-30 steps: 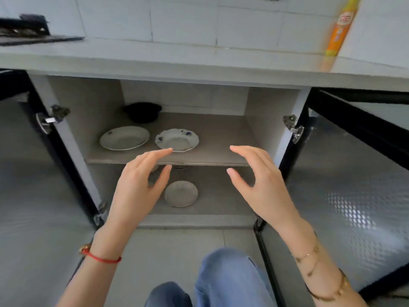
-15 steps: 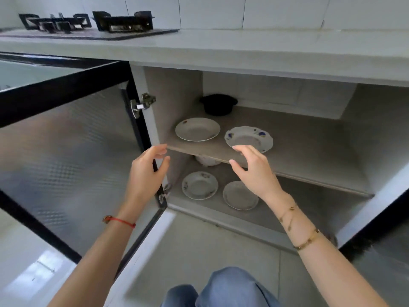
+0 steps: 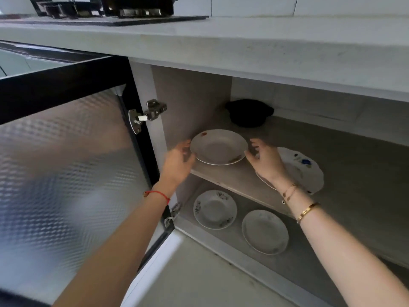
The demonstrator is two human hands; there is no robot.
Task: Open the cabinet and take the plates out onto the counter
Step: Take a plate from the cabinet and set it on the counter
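The cabinet stands open under the grey counter [image 3: 265,41]. A white plate [image 3: 218,147] with small red marks lies at the left of the upper shelf [image 3: 234,180]. My left hand [image 3: 177,162] is at its left rim and my right hand [image 3: 267,162] at its right rim, fingers apart and touching or nearly touching the edge. Behind my right hand, a scalloped plate [image 3: 305,171] with blue flowers is partly hidden. On the cabinet floor lie a flower-rimmed plate [image 3: 214,209] and a plain plate [image 3: 264,231].
A black pot [image 3: 249,113] sits at the back of the upper shelf. The left door [image 3: 66,162], black-framed with patterned glass, is swung wide open beside my left arm. A gas stove [image 3: 132,9] stands on the counter above.
Both hands have moved forward into the cabinet, from the shelf's front edge to either side of the white plate. The view has come closer.
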